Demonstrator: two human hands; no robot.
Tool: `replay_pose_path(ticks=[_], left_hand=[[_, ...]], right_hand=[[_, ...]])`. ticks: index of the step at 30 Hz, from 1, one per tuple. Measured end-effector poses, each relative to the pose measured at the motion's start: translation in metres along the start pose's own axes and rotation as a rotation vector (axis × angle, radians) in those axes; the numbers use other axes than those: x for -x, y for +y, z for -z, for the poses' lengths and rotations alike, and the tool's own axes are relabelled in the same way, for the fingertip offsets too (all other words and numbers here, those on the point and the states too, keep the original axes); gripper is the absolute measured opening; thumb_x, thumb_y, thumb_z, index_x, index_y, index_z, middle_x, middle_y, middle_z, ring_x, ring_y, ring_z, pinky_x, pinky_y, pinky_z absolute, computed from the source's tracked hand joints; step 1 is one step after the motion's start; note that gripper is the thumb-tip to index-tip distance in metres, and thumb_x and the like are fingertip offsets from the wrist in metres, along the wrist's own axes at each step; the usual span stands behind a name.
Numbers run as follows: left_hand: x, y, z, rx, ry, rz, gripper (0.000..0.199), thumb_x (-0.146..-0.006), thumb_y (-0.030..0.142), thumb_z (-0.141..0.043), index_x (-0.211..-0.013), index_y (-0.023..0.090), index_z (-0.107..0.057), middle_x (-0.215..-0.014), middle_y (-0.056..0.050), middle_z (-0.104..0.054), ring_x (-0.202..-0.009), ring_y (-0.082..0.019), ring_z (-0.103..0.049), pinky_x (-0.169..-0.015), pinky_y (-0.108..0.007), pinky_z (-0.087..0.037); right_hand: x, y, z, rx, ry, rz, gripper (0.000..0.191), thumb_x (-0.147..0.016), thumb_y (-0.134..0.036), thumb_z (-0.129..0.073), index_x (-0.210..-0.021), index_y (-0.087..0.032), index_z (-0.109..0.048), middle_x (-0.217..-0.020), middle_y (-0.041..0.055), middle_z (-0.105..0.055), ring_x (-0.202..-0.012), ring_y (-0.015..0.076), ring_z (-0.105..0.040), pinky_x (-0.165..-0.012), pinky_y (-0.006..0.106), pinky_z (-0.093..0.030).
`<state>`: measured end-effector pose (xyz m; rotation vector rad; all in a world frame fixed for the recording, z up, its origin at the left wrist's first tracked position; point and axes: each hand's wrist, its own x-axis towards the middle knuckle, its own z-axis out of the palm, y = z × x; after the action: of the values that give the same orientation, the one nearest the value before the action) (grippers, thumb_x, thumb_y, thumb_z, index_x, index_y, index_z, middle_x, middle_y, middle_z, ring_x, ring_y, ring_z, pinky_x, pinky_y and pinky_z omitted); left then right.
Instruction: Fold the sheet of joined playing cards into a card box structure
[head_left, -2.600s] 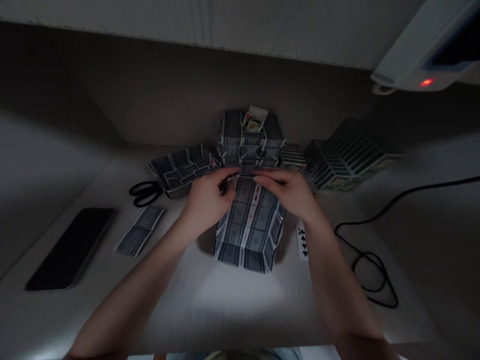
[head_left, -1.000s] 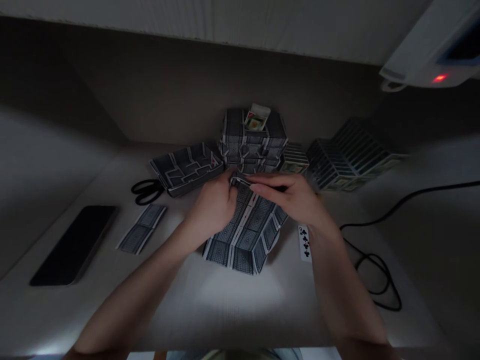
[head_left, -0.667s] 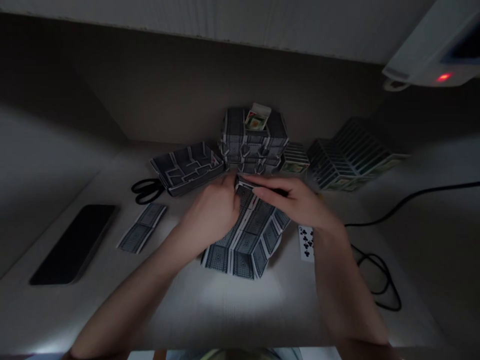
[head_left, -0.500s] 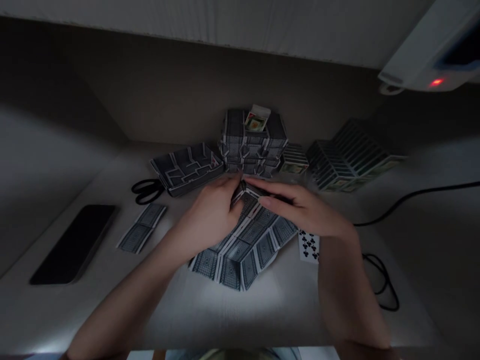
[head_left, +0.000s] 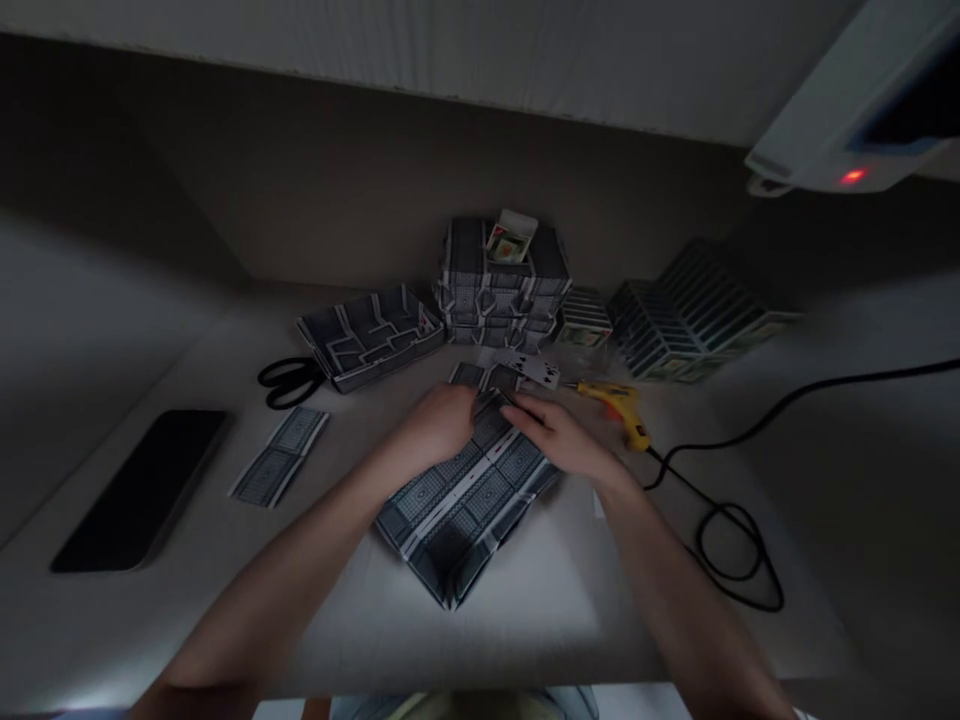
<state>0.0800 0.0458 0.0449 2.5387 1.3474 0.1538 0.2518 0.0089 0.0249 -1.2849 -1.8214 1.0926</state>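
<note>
A tray-like box made of blue-grey patterned playing cards (head_left: 484, 492) lies slantwise in front of me, its near corner pointing towards me. My left hand (head_left: 441, 428) is closed on its far left edge, with the fingertips partly hidden. On its far right edge is my right hand (head_left: 556, 436), thumb and fingers pinching the card wall. Just beyond both hands lie loose playing cards, some face down and a few face up (head_left: 534, 368). A yellow glue gun (head_left: 616, 408) rests to the right of my right hand.
Behind stand a stack of card-built boxes (head_left: 502, 285) with a small card packet on top, an open partitioned card tray (head_left: 371, 335) and rows of card packs (head_left: 697, 315). Black scissors (head_left: 291, 382), joined cards (head_left: 281, 455) and a phone (head_left: 139, 490) lie left; a black cable (head_left: 739, 590) loops right.
The card box has turned and its near side walls now stand up more. My hands have come closer to me, uncovering the glue gun and the loose cards behind them.
</note>
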Motion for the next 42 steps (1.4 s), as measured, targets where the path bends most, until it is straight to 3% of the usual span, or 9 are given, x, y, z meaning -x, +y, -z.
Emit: replay_pose_path(ticks=[7,16,21,25,32,34,36,39,42], left_hand=[[-0.010,-0.005,-0.015,0.022,-0.107,0.002,0.025,-0.080,0.020,-0.039,-0.081,0.015,-0.063,-0.081,-0.012,-0.067,-0.076,-0.021,-0.063,-0.062,-0.027,-0.043],[-0.003,0.006,-0.017,0.024,-0.167,-0.036,0.022,-0.072,0.009,-0.042,-0.076,0.013,-0.062,-0.076,-0.015,-0.066,-0.076,-0.025,-0.062,-0.063,-0.030,-0.042],[0.003,0.005,-0.014,0.035,-0.149,-0.080,0.024,-0.071,0.008,-0.042,-0.079,0.014,-0.063,-0.077,-0.013,-0.065,-0.074,-0.024,-0.062,-0.061,-0.030,-0.041],[0.004,-0.001,-0.010,0.095,-0.129,-0.099,0.020,-0.076,0.024,-0.046,-0.077,0.020,-0.066,-0.076,-0.009,-0.067,-0.072,-0.023,-0.061,-0.059,-0.029,-0.039],[0.029,-0.038,0.018,0.401,-0.087,-0.069,0.028,-0.074,0.045,-0.052,-0.092,0.029,-0.066,-0.093,0.000,-0.068,-0.083,-0.021,-0.061,-0.069,-0.026,-0.042],[0.047,-0.051,0.022,0.503,-0.026,0.039,0.032,-0.075,0.046,-0.050,-0.096,0.028,-0.065,-0.097,0.000,-0.067,-0.088,-0.020,-0.060,-0.075,-0.026,-0.043],[0.070,-0.056,0.017,0.615,0.148,0.205,0.035,-0.078,0.046,-0.045,-0.100,0.025,-0.061,-0.104,-0.002,-0.064,-0.096,-0.020,-0.057,-0.083,-0.028,-0.042],[0.105,-0.048,-0.007,0.767,0.349,0.425,0.037,-0.077,0.046,-0.045,-0.105,0.023,-0.055,-0.114,-0.004,-0.057,-0.105,-0.021,-0.052,-0.087,-0.031,-0.042],[0.127,-0.031,-0.036,0.895,0.459,0.521,0.037,-0.075,0.045,-0.049,-0.104,0.022,-0.053,-0.111,-0.005,-0.056,-0.104,-0.021,-0.051,-0.088,-0.032,-0.041]], right_hand=[[0.002,0.019,-0.010,0.084,0.045,-0.023,0.030,-0.084,-0.029,-0.041,-0.105,-0.017,-0.058,-0.095,0.0050,-0.064,-0.089,0.0184,-0.057,-0.078,0.029,-0.044],[0.002,0.018,-0.018,0.155,0.041,-0.042,0.024,-0.083,-0.028,-0.039,-0.079,-0.018,-0.061,-0.072,0.0020,-0.062,-0.069,0.0176,-0.056,-0.064,0.027,-0.042],[0.010,0.013,-0.023,0.015,-0.004,-0.040,0.026,-0.084,-0.031,-0.040,-0.095,-0.019,-0.061,-0.090,0.0025,-0.064,-0.087,0.0189,-0.056,-0.083,0.032,-0.040],[0.018,0.008,-0.017,-0.248,-0.063,-0.107,0.035,-0.082,-0.043,-0.044,-0.106,-0.023,-0.059,-0.105,0.0002,-0.062,-0.100,0.0191,-0.054,-0.090,0.032,-0.039],[0.018,0.010,-0.021,-0.447,0.310,-0.218,0.045,-0.076,-0.049,-0.050,-0.113,-0.025,-0.055,-0.110,0.0030,-0.062,-0.108,0.0196,-0.051,-0.097,0.035,-0.034],[0.016,0.013,-0.026,-0.504,0.292,-0.184,0.045,-0.075,-0.048,-0.051,-0.113,-0.025,-0.054,-0.106,0.0027,-0.063,-0.108,0.0193,-0.051,-0.097,0.035,-0.033],[0.014,0.018,-0.031,-0.514,0.253,-0.162,0.042,-0.074,-0.046,-0.054,-0.111,-0.025,-0.056,-0.105,0.0021,-0.063,-0.107,0.0194,-0.051,-0.096,0.035,-0.034],[0.013,0.023,-0.035,-0.449,0.219,-0.160,0.034,-0.073,-0.042,-0.055,-0.101,-0.025,-0.062,-0.105,0.0011,-0.063,-0.103,0.0196,-0.052,-0.092,0.034,-0.035],[0.014,0.023,-0.038,-0.381,0.246,-0.172,0.029,-0.074,-0.042,-0.052,-0.093,-0.024,-0.065,-0.099,0.0007,-0.064,-0.098,0.0193,-0.053,-0.089,0.032,-0.035]])
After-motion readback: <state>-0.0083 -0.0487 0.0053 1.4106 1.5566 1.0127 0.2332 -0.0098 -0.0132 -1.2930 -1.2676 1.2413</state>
